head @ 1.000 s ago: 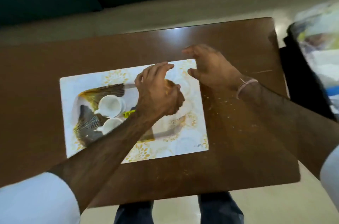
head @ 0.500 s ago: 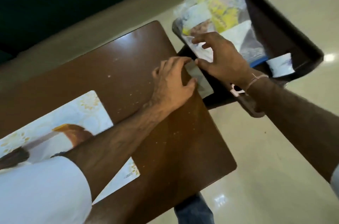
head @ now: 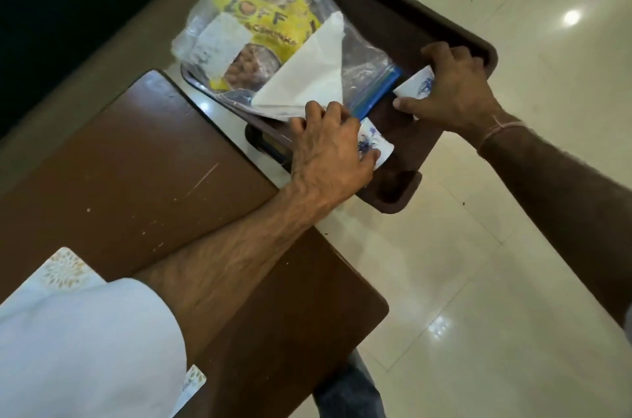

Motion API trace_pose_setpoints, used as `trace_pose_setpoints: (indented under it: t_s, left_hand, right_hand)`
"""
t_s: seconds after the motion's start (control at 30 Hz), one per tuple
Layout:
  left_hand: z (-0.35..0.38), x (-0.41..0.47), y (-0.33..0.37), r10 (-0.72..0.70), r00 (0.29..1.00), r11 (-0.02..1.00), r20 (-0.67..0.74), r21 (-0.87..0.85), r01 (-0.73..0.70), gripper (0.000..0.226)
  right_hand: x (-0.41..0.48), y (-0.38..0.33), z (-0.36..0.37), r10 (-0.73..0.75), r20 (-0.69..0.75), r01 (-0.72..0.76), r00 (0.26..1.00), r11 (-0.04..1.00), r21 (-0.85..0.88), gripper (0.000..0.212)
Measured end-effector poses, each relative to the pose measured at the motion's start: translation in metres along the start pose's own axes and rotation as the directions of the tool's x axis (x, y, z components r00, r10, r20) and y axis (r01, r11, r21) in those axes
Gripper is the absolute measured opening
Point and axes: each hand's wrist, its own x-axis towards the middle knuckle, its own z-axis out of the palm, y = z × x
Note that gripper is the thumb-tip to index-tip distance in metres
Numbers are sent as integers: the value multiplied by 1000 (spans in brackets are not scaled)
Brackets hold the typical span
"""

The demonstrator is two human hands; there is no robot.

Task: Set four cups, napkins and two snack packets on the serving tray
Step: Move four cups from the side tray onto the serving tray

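A dark brown serving tray (head: 393,17) sits to the right of the wooden table, low over the floor. On it lies a clear zip bag holding a yellow snack packet (head: 260,24), with a white napkin (head: 307,82) on top. My left hand (head: 328,151) grips a white cup with a blue flower print (head: 374,144) at the tray's near end. My right hand (head: 451,89) grips a second white cup with blue print (head: 415,86) further along the tray.
The brown wooden table (head: 154,178) fills the left. A white placemat with gold flowers (head: 61,274) shows at its lower left, partly under my white sleeve. Glossy cream floor tiles (head: 513,246) lie to the right, and my trouser leg shows below the table.
My view swung right from the placemat to the tray. Both hands left the table edge and bag and each closed on a white cup on the tray.
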Motion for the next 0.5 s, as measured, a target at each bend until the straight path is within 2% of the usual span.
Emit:
trace_pose_setpoints:
  t_s: [0.07, 0.13, 0.23, 0.33, 0.5]
  left_hand:
    - [3, 7, 5, -22, 998, 999, 60, 45, 19, 60]
    - [4, 13, 6, -40, 995, 999, 87, 7, 39, 57]
    - [3, 12, 9, -8, 994, 988, 112, -155, 26, 41]
    - [-2, 3, 7, 14, 998, 938, 67, -347, 10, 26]
    - [-26, -22, -9, -13, 1000, 804, -24, -594, -4, 24]
  right_hand:
    - [3, 10, 6, 28, 37, -29, 999, 999, 37, 88]
    - [4, 14, 12, 29, 42, -31, 999, 998, 56, 84]
    - [1, 13, 13, 34, 16, -35, 999, 994, 107, 78]
    - [-7, 8, 8, 38, -45, -29, 998, 982, 189, 78]
    - [-36, -24, -4, -22, -140, 68, 990, 940, 333, 76]
